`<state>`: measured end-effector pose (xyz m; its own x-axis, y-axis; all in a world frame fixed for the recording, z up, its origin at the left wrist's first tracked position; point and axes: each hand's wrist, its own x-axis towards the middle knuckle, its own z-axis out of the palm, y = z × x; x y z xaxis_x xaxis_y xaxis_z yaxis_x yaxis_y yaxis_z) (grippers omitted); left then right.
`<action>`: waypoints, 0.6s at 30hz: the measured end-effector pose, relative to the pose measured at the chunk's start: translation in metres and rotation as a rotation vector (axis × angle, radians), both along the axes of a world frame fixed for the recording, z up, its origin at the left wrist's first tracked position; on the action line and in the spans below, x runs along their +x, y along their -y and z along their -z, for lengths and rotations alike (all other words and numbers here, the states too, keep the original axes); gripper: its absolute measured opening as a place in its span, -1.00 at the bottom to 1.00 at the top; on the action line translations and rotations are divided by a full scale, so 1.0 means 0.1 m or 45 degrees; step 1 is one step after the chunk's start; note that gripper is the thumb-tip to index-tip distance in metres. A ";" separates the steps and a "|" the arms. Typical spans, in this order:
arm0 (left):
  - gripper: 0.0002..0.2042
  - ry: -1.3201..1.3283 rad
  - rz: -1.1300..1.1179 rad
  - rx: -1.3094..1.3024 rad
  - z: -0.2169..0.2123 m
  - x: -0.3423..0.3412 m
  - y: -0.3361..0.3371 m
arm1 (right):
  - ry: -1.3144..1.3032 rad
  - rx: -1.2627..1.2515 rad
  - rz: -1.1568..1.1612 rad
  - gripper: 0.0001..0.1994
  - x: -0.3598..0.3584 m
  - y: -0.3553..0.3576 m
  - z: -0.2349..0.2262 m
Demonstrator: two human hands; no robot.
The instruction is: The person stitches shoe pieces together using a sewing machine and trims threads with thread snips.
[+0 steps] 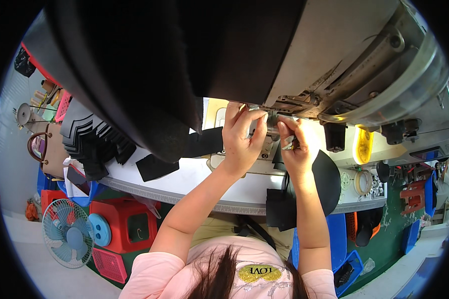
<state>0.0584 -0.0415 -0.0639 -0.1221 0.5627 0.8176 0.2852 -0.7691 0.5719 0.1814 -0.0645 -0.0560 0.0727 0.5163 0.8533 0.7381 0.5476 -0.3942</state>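
Observation:
Both hands are raised to the needle area [272, 117] of a sewing machine [334, 55], under its head. My left hand [244, 142] is closed in a pinch, thumb against fingers; what lies between the fingertips is too small to name. Close beside it, my right hand [299, 149] is closed too, its thumb and forefinger pinched at the needle area. A small whitish, shiny thing [287, 143] shows within its curled fingers, its kind unclear. Dark fabric pieces [204, 143] lie left of my left hand. A rounded black piece [327, 182] lies beside my right wrist.
Stacked black pieces [92, 142] lie on the white table [194, 174] at left. Large black material [129, 65] hangs at upper left. A yellow object [363, 145] stands at right. A fan [70, 234], red stool [119, 224] and blue bins [336, 239] are below.

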 end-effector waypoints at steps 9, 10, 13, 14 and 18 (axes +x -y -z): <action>-0.82 0.034 -0.002 0.069 0.00 0.02 -0.02 | 0.336 -0.080 0.040 -0.81 -0.02 0.00 -0.17; -0.81 0.048 0.010 0.081 -0.01 0.03 -0.02 | 0.340 -0.078 0.007 -0.83 -0.02 0.00 -0.18; -0.81 0.078 0.020 0.059 0.00 0.05 -0.02 | 0.340 -0.089 0.002 -0.86 -0.05 0.00 -0.20; -0.81 0.077 0.020 0.062 -0.01 0.05 -0.01 | 0.337 -0.104 0.031 -0.88 -0.06 0.00 -0.21; -0.81 0.030 0.009 0.001 -0.03 0.04 0.00 | 0.346 -0.105 0.075 -0.88 -0.08 -0.03 -0.21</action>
